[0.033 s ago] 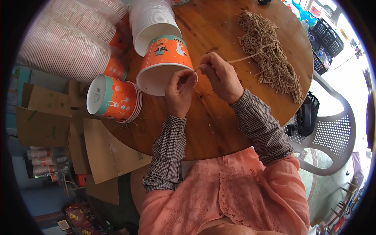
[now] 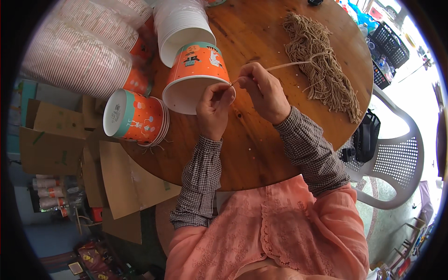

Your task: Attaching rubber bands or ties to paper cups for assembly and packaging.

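Observation:
An orange paper bucket (image 2: 200,63) with a green band and printed figures lies tilted on the table, its white mouth toward me. At the right side of its rim, the fingertips of my left hand (image 2: 214,112) are pinched together on a thin tan string (image 2: 236,81). My right hand (image 2: 267,95) is closed on the same string a short way to the right. A light strand (image 2: 285,65) stretches from behind my right hand to a bundle of tan strings (image 2: 322,65) lying on the table. Whether the string passes through the bucket's wall is hidden by my fingers.
White nested buckets (image 2: 184,28) in plastic touch the orange bucket's far side. A short stack of orange buckets (image 2: 144,119) stands at the table's left edge, with long wrapped stacks (image 2: 79,51) behind. Cardboard boxes (image 2: 135,172) sit below left; a grey chair (image 2: 396,149) stands right.
My right hand has shifted very slightly, and the light strand between it and the bundle has risen a little. My left hand and the bucket stay in place.

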The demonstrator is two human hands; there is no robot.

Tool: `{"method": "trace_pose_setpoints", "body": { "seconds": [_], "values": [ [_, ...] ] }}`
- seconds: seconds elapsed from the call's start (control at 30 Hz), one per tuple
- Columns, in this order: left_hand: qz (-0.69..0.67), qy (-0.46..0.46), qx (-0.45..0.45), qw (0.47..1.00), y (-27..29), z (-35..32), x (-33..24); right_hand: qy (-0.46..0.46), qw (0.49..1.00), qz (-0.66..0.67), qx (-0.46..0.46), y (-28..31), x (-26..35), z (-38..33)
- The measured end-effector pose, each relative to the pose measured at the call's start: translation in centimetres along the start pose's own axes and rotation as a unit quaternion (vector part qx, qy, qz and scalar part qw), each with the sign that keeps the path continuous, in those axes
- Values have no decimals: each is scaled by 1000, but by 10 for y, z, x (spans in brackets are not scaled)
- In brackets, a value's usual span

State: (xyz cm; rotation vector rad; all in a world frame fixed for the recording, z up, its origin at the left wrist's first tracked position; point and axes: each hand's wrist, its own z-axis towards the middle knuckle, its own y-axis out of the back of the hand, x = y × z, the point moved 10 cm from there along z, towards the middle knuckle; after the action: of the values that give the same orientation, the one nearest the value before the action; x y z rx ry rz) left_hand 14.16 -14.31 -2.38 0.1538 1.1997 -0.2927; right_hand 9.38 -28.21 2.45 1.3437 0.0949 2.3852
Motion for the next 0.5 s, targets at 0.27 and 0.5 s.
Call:
{"method": "trace_pose_setpoints", "body": {
  "seconds": [0.27, 0.5],
  "values": [
    [11, -5, 42, 999, -3, 1, 6, 121, 989, -61, -55, 9, 24, -2],
    [-95, 88, 44, 991, 0, 3, 15, 192, 969, -126, -91, 25, 41, -2]
  ]
}}
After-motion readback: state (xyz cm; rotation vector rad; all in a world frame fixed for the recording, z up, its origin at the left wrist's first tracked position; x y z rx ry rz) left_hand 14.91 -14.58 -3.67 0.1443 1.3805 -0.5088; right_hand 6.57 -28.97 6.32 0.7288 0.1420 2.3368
